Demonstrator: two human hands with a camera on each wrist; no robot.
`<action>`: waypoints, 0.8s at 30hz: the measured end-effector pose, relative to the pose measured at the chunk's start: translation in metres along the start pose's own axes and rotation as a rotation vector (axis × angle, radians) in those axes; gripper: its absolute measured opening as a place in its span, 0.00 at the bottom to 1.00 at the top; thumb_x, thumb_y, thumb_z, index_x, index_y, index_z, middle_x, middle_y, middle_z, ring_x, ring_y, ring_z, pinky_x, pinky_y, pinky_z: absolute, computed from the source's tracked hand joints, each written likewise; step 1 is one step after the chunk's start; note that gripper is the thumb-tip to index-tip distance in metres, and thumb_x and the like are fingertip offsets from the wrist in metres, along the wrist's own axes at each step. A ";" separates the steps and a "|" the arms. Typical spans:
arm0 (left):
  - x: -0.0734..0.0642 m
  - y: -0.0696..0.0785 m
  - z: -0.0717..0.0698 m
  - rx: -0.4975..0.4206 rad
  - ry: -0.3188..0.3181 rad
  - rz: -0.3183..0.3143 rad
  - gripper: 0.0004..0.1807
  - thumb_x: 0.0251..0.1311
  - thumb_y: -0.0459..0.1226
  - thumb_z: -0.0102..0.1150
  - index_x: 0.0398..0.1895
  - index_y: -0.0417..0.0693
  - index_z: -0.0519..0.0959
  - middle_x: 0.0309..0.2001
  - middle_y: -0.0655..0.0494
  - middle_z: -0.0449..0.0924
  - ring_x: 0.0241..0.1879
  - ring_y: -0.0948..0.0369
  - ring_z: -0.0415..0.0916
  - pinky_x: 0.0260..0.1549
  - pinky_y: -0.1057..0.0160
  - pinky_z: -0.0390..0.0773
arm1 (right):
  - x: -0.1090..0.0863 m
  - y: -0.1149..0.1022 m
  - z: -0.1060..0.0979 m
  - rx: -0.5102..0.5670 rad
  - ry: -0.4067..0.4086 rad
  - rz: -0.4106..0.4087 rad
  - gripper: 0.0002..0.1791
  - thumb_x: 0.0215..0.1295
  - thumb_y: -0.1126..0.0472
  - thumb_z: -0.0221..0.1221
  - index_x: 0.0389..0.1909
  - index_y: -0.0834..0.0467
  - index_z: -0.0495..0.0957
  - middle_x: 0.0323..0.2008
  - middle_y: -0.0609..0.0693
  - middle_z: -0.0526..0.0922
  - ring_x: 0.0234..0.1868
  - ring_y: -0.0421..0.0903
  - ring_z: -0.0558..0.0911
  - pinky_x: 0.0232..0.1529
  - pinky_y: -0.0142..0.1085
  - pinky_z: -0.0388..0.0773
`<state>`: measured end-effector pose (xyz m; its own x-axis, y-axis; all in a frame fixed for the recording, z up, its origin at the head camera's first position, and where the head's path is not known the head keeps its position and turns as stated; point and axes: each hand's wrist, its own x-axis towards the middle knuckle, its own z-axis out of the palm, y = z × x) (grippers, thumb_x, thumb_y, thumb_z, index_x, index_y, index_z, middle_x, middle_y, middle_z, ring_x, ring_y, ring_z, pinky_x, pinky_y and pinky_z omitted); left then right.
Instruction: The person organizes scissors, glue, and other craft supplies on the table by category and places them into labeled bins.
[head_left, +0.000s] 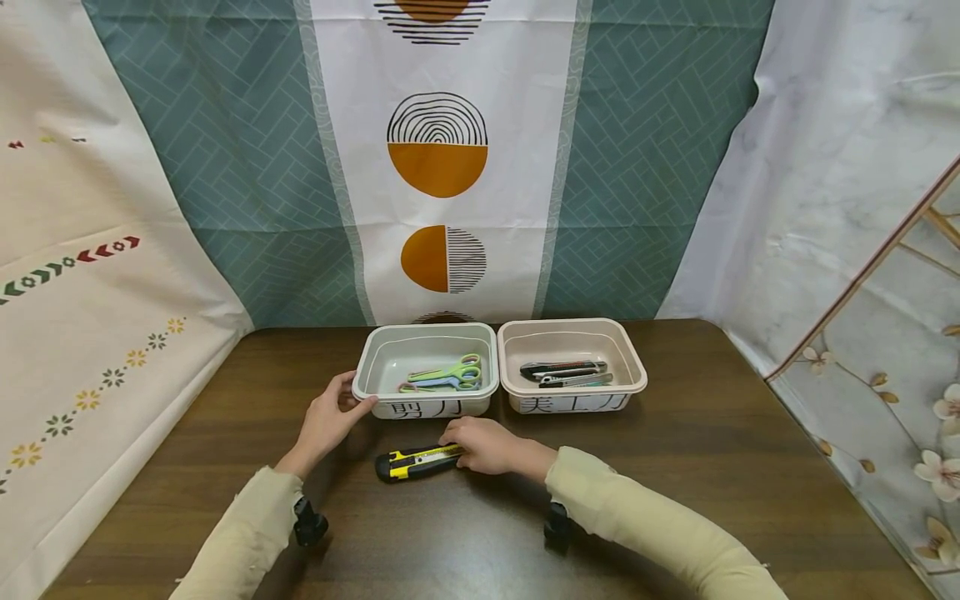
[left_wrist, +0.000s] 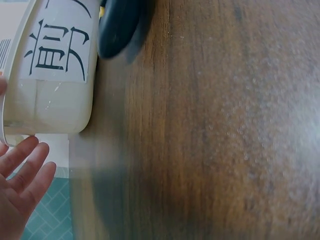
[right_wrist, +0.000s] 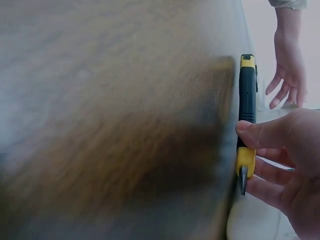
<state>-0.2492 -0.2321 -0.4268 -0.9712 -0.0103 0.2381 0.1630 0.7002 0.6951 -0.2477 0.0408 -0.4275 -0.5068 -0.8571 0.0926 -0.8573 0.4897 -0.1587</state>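
My right hand point(head_left: 483, 444) pinches one end of a yellow-and-black utility knife point(head_left: 416, 462), low over the table in front of the left bin. In the right wrist view the thumb presses one side of the utility knife point(right_wrist: 247, 95) and the fingers lie along the other. My left hand point(head_left: 330, 421) touches the front left corner of the pale grey bin point(head_left: 363, 371), its fingers nearly straight in the left wrist view. Green and blue scissors point(head_left: 450, 375) lie inside that bin. Several utility knives point(head_left: 566, 372) lie in the pinkish bin point(head_left: 637, 371) beside it.
Both bins stand side by side at the back of the brown wooden table point(head_left: 712, 467), with paper labels point(head_left: 427, 408) on their fronts. Behind them hangs a patterned cloth point(head_left: 442, 200). A dark device is strapped at each wrist.
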 end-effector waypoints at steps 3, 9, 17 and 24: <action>0.000 0.000 0.000 -0.001 0.000 0.003 0.32 0.55 0.47 0.60 0.59 0.40 0.64 0.46 0.43 0.77 0.41 0.52 0.75 0.38 0.56 0.71 | -0.008 0.001 -0.003 -0.003 -0.002 0.001 0.20 0.48 0.64 0.65 0.46 0.56 0.78 0.42 0.46 0.78 0.46 0.40 0.75 0.48 0.29 0.69; 0.001 -0.002 0.000 -0.001 -0.002 0.000 0.33 0.55 0.48 0.59 0.59 0.40 0.64 0.46 0.43 0.77 0.41 0.53 0.75 0.37 0.57 0.71 | -0.025 0.002 -0.012 -0.017 -0.014 -0.012 0.19 0.49 0.65 0.64 0.46 0.56 0.78 0.43 0.46 0.78 0.47 0.40 0.75 0.48 0.30 0.69; 0.001 -0.002 0.001 -0.007 0.003 0.010 0.33 0.55 0.48 0.59 0.59 0.40 0.64 0.45 0.43 0.77 0.41 0.53 0.76 0.37 0.57 0.71 | -0.049 0.002 -0.035 -0.019 -0.004 -0.019 0.18 0.50 0.66 0.63 0.46 0.56 0.78 0.44 0.47 0.77 0.47 0.41 0.74 0.48 0.32 0.70; 0.001 -0.004 0.001 -0.009 0.008 0.010 0.33 0.54 0.48 0.60 0.58 0.40 0.64 0.46 0.42 0.77 0.41 0.51 0.76 0.36 0.57 0.71 | -0.068 0.009 -0.055 -0.026 0.061 -0.019 0.20 0.50 0.68 0.62 0.47 0.57 0.78 0.45 0.46 0.77 0.46 0.41 0.74 0.44 0.34 0.72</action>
<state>-0.2512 -0.2340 -0.4302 -0.9682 -0.0092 0.2500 0.1739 0.6937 0.6990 -0.2262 0.1119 -0.3809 -0.4944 -0.8553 0.1551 -0.8684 0.4782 -0.1309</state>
